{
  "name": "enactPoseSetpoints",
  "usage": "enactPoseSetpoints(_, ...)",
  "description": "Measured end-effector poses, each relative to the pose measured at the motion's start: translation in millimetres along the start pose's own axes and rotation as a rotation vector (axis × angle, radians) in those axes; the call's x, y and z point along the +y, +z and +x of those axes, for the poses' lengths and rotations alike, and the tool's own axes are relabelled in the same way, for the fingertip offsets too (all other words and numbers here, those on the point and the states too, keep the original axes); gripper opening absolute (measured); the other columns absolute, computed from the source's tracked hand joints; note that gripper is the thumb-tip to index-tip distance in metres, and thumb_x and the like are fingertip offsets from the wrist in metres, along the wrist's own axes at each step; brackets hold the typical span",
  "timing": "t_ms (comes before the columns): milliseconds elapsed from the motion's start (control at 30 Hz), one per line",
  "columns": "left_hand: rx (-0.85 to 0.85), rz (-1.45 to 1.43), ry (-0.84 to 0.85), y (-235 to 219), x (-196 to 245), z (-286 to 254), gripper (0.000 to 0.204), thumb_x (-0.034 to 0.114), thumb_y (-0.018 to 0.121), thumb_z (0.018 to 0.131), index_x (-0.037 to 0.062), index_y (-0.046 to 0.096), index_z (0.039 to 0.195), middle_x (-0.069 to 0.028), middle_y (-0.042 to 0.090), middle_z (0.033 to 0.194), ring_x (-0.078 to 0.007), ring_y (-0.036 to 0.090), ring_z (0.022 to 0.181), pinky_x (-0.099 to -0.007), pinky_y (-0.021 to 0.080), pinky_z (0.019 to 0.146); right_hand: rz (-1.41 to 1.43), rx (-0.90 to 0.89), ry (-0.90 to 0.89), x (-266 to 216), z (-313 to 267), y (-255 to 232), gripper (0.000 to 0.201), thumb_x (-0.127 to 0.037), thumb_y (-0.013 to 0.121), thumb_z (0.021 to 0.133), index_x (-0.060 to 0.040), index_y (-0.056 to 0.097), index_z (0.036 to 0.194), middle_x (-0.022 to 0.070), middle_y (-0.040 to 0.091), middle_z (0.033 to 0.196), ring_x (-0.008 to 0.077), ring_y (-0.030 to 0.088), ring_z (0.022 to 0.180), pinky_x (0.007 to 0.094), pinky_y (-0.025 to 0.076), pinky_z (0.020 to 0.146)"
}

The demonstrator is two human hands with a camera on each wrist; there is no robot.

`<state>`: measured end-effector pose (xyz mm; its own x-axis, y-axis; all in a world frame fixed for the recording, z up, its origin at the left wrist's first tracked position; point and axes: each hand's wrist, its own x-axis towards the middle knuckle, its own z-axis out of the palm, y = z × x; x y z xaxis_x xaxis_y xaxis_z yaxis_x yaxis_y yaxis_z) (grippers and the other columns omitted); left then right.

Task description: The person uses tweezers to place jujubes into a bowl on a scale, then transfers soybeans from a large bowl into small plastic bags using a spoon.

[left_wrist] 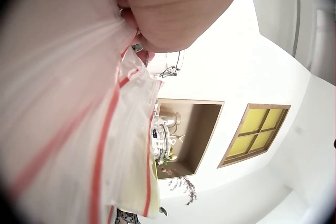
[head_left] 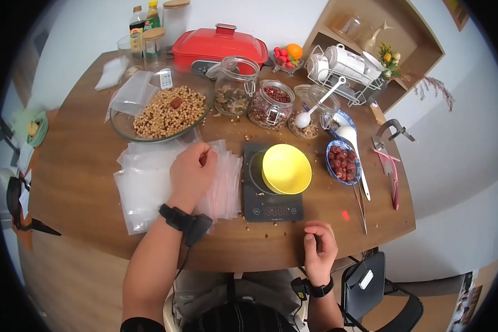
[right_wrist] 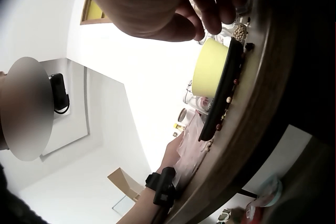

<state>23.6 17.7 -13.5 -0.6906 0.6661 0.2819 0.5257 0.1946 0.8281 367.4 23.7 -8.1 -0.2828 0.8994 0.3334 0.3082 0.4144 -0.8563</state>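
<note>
A brown wooden worktop with a curved edge (head_left: 77, 182) is carrying a red, lidded cooker (head_left: 221, 47) at the back. A wide clear glass bowl (head_left: 124, 130) is sitting left of three clear glass clip-top jars (head_left: 270, 113). Flat, translucent plastic bags (head_left: 144, 191) are lying beside a black rectangular digital scale (head_left: 253, 193). A small red scrap (head_left: 345, 216) is resting farther right.

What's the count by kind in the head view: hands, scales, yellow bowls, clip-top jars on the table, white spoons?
Hands: 2 (left hand, right hand)
Scale: 1
Yellow bowl: 1
Clip-top jars: 3
White spoons: 2
Total: 9
</note>
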Motion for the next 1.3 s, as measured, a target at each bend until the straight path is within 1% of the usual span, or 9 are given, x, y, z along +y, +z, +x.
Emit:
enactPoseSetpoints(167, -0.003, -0.001, 0.005, -1, 3, 0, 0.019, 0.026, 0.070, 0.099, 0.0085, 0.071, 0.092, -0.0087, 0.070, 0.076, -0.0292, 0.069, 0.072, -0.0416, 0.053, 0.068, 0.003, -0.023, -0.050, 9, 0, 1, 0.003, -0.003, 0.069, 0.100, -0.0008, 0.069, 0.102, 0.0125, 0.072, 0.110, 0.0233, 0.067, 0.096, 0.0337, 0.052, 0.087)
enactPoseSetpoints(400, 0.017, -0.008, 0.039, 1, 3, 0, 0.018, 0.025, 0.070, 0.099, 0.0083, 0.071, 0.092, -0.0093, 0.070, 0.076, -0.0294, 0.068, 0.071, -0.0417, 0.052, 0.067, 0.009, -0.051, -0.034, 11, -2, 3, 0.007, -0.005, 0.072, 0.100, -0.0016, 0.067, 0.097, 0.0110, 0.072, 0.097, 0.0227, 0.066, 0.086, 0.0337, 0.052, 0.081)
enactPoseSetpoints(500, 0.015, -0.004, 0.040, 1, 3, 0, 0.017, 0.024, 0.070, 0.098, 0.0081, 0.071, 0.092, -0.0093, 0.070, 0.076, -0.0295, 0.068, 0.071, -0.0417, 0.052, 0.067, 0.000, -0.052, -0.021, 10, -1, 3, 0.007, -0.005, 0.072, 0.100, -0.0021, 0.067, 0.095, 0.0107, 0.072, 0.095, 0.0230, 0.066, 0.084, 0.0339, 0.052, 0.079)
enactPoseSetpoints(600, 0.007, 0.006, 0.037, 0, 5, -1, 0.018, 0.024, 0.070, 0.098, 0.0080, 0.071, 0.091, -0.0090, 0.070, 0.075, -0.0291, 0.068, 0.070, -0.0416, 0.052, 0.066, -0.022, -0.093, -0.115, 14, 0, 3, 0.008, -0.005, 0.068, 0.105, -0.0005, 0.067, 0.100, 0.0079, 0.070, 0.103, 0.0141, 0.061, 0.087, 0.0279, 0.049, 0.079)
enactPoseSetpoints(700, -0.004, 0.010, 0.029, 0, 6, -1, 0.018, 0.024, 0.070, 0.099, 0.0078, 0.071, 0.091, -0.0086, 0.069, 0.075, -0.0284, 0.067, 0.069, -0.0413, 0.051, 0.066, -0.018, -0.066, -0.066, 7, 1, 5, 0.008, -0.006, 0.073, 0.100, -0.0023, 0.067, 0.095, 0.0114, 0.072, 0.093, 0.0256, 0.066, 0.083, 0.0354, 0.052, 0.078)
enactPoseSetpoints(1300, -0.016, 0.017, 0.022, -1, 5, 0, 0.019, 0.025, 0.070, 0.099, 0.0073, 0.072, 0.092, -0.0085, 0.068, 0.072, -0.0277, 0.066, 0.066, -0.0413, 0.050, 0.063, -0.031, -0.078, -0.066, 4, 3, 5, 0.008, -0.006, 0.072, 0.100, -0.0025, 0.067, 0.095, 0.0112, 0.072, 0.092, 0.0252, 0.066, 0.082, 0.0354, 0.052, 0.077)
